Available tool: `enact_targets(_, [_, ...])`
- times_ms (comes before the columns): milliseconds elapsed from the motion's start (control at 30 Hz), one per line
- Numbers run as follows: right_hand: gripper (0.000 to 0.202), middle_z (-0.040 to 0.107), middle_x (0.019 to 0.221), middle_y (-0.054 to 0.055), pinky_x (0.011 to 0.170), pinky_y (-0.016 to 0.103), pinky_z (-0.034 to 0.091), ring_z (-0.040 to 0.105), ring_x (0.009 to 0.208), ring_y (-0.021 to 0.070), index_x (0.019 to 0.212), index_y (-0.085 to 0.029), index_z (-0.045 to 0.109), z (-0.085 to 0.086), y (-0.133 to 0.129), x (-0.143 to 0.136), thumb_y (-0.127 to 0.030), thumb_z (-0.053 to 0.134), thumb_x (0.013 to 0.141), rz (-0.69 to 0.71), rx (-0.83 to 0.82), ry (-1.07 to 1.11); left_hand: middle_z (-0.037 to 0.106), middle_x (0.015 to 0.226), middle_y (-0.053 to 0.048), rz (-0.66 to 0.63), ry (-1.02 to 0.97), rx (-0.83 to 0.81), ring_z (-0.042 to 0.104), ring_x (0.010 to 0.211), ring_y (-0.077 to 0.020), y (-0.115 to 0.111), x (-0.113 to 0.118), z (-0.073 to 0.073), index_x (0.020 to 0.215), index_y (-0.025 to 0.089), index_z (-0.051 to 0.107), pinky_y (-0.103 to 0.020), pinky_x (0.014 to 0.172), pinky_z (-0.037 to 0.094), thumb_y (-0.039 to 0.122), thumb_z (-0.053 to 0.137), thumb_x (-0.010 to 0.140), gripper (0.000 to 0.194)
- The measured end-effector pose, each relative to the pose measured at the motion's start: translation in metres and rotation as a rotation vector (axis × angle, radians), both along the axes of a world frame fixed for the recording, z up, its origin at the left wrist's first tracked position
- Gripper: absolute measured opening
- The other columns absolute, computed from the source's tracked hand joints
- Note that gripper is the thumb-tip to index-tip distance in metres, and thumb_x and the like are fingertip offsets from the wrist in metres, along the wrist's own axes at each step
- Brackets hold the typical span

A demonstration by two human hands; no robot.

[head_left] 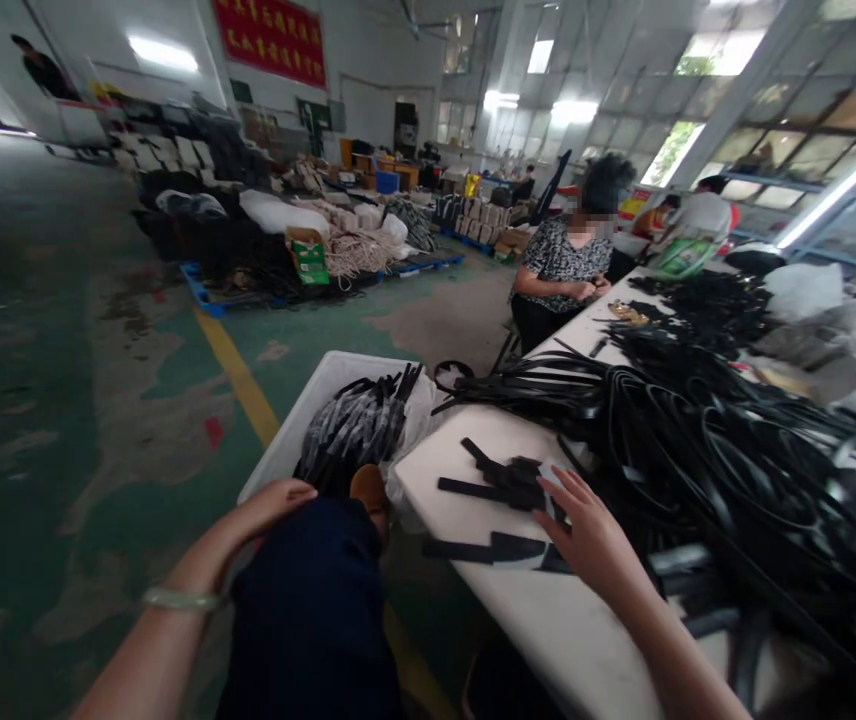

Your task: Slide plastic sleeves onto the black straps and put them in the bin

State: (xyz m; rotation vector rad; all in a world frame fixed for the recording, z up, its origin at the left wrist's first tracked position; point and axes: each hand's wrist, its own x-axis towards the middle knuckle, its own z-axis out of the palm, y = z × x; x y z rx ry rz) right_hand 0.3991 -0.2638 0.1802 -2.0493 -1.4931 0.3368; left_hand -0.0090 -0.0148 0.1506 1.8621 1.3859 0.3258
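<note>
My right hand (585, 535) is over the white table (435, 455), its fingers stretched out and apart at a small pile of short black strips (514, 485). A pale grey patch on the pile shows by its fingertips. Nearer me, more flat black strips (499, 550) lie at the table edge, partly under this hand. My left hand (278, 505), below a pale bangle, rests on my dark-clad knee, fingers laid out with nothing visible in them. Just beyond it stands a white bin (308, 400) holding a heap of black strips (357, 425).
Long black straps (668, 430) lie in a large coiled heap on the table's right. Across the table corner a co-worker (567, 260) sits with both hands together. Pallets (210, 300) loaded with bundles stand on the green floor at the left.
</note>
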Motion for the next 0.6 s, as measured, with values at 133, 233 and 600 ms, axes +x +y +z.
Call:
enact_targets(133, [0.033,0.054,0.139,0.014,0.101,0.05,0.048,0.047,0.132,0.0302,0.12,-0.019,0.065,-0.041,-0.077,0.014,-0.023,0.054,0.09,-0.006,-0.001,-0.315,0.073,0.108,-0.01,-0.24,-0.085,-0.052,0.068,0.1,-0.0259,-0.018,0.056,0.038,0.112,0.015,0.066,-0.032,0.088,0.052,0.051,0.058,0.08,0.048])
enact_targets(233, [0.027,0.065,0.124,0.012,0.101,0.054,0.047,0.044,0.134,0.0322,0.11,-0.017,0.069,-0.058,-0.101,0.009,-0.021,0.051,0.092,-0.104,0.119,-0.352,0.065,0.124,-0.011,-0.47,-0.136,0.072,0.063,0.111,-0.0248,-0.07,0.123,0.065,0.121,0.017,0.062,-0.034,0.097,0.047,0.042,0.053,0.088,0.042])
enact_targets(600, [0.052,0.033,0.154,0.011,0.107,0.046,0.041,0.033,0.14,0.0267,0.134,-0.021,0.054,-0.017,-0.083,0.009,-0.005,0.043,0.086,-0.121,0.146,-0.428,0.05,0.141,-0.009,-1.184,-0.205,0.614,0.042,0.13,-0.0251,-0.198,0.272,0.012,0.131,0.024,0.054,-0.042,0.105,0.041,0.01,0.049,0.091,0.042])
